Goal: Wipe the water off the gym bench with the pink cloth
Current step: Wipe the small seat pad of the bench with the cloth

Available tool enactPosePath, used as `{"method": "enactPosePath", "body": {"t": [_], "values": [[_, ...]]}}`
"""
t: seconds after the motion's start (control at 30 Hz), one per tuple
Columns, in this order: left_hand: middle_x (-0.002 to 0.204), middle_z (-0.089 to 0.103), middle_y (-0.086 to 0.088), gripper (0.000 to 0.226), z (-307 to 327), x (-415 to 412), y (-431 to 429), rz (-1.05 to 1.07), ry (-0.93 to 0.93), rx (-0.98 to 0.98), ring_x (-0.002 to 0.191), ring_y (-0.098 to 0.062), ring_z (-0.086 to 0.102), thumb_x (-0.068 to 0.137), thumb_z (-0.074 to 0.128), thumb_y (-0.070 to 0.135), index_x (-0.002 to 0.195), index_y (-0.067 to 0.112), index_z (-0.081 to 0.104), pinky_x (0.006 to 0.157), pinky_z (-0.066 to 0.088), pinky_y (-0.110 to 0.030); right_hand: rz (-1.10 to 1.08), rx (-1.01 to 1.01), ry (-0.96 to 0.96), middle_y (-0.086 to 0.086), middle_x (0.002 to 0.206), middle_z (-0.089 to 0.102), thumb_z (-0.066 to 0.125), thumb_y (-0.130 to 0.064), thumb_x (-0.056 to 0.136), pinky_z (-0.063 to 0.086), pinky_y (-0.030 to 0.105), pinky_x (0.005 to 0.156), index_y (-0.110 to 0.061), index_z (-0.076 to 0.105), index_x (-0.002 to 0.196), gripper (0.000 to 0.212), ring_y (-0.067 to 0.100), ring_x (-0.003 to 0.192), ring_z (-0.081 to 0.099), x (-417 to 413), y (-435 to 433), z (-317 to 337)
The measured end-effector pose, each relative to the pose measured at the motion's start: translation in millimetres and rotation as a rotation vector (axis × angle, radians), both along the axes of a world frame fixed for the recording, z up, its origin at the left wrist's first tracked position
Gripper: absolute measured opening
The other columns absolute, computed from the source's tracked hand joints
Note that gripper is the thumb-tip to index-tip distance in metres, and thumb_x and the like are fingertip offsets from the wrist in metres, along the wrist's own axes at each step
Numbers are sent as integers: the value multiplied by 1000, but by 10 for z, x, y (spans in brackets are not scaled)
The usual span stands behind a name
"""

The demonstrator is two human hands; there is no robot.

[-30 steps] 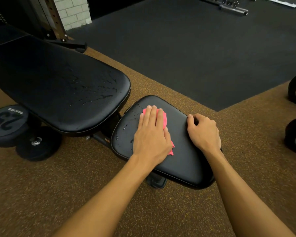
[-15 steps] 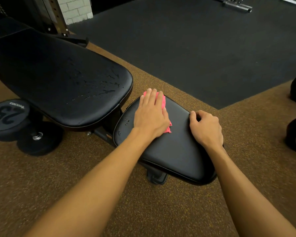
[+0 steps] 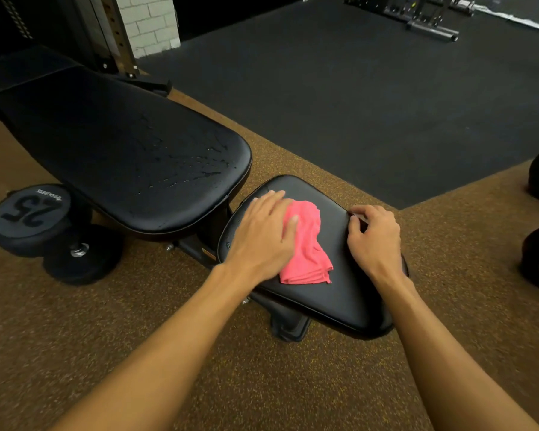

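The speckled brown floor (image 3: 75, 353) meets a dark rubber mat (image 3: 355, 104) ahead of me. On the brown part stands the gym bench — its long back pad (image 3: 122, 150) is beaded with water droplets (image 3: 193, 169) near the end closest to me, and the smaller seat pad (image 3: 339, 293) sits just beside that end. A dumbbell marked 25 (image 3: 28, 213) lies on the floor under the back pad's left side. My left hand (image 3: 262, 237) lies flat, fingers spread, pressing on the left edge of the pink cloth (image 3: 307, 244), which is crumpled on the seat pad's middle. My right hand (image 3: 375, 237) is curled over the seat pad's right edge, gripping it — clear of the cloth.
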State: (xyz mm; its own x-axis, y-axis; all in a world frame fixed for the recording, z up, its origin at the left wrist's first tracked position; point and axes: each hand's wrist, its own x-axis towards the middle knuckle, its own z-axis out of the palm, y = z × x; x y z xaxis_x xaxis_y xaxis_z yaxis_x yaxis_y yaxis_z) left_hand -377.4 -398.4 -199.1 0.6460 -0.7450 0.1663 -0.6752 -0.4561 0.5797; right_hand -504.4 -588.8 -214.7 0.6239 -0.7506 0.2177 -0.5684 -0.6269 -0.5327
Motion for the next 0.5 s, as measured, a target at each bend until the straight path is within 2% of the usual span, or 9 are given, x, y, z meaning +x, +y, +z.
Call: {"method": "enactPosePath", "body": {"t": [0.1, 0.17, 0.2, 0.27, 0.37, 0.43, 0.5], "values": [[153, 52, -6, 41, 5, 250, 119, 126, -15, -32, 144, -21, 42, 107, 46, 22, 145, 11, 54, 123, 31, -41, 79, -73, -113, 4, 120, 69, 60, -13, 98, 40, 31, 104, -14, 72, 118, 23, 22, 118, 53, 113, 292, 68], [152, 52, -5, 42, -10, 377, 162, 202, 25, -12, 141, -23, 43, 106, 46, 20, 148, 12, 50, 119, 34, -41, 172, -62, -151, 3, 123, 66, 61, -12, 98, 37, 26, 105, -13, 71, 120, 24, 18, 120, 51, 239, 563, 129], [151, 52, -5, 43, -22, 413, 166, 231, 38, 0, 140, -24, 44, 106, 46, 18, 149, 12, 49, 118, 34, -41, 220, -40, -134, 4, 128, 65, 61, -13, 99, 37, 28, 110, -11, 69, 126, 28, 19, 125, 50, 300, 687, 163], [149, 54, -5, 43, -62, 438, 176, 263, 27, 10, 138, -24, 46, 106, 46, 17, 148, 12, 51, 116, 32, -39, 298, -12, -12, 9, 148, 55, 59, -20, 103, 32, 35, 122, -7, 59, 142, 42, 24, 142, 42, 382, 901, 198], [144, 59, -2, 40, -132, 422, 196, 253, -46, 14, 132, -22, 50, 105, 47, 17, 143, 13, 56, 114, 35, -38, 348, -125, 232, 12, 174, 23, 44, -38, 110, 13, 40, 133, -5, 28, 165, 65, 28, 163, 12, 359, 1062, 141], [142, 61, -2, 39, -168, 420, 198, 247, -67, 12, 129, -22, 52, 104, 47, 17, 141, 13, 58, 112, 37, -39, 358, -185, 303, 11, 177, 10, 32, -41, 113, 8, 40, 134, -6, 15, 168, 67, 25, 165, 2, 298, 1013, 96], [141, 61, -2, 39, -195, 416, 201, 248, -43, -12, 128, -22, 53, 105, 47, 18, 141, 13, 58, 110, 41, -40, 328, -172, 322, 10, 178, 7, 27, -38, 114, 7, 39, 134, -6, 13, 169, 65, 24, 165, 0, 281, 893, 86]]}}
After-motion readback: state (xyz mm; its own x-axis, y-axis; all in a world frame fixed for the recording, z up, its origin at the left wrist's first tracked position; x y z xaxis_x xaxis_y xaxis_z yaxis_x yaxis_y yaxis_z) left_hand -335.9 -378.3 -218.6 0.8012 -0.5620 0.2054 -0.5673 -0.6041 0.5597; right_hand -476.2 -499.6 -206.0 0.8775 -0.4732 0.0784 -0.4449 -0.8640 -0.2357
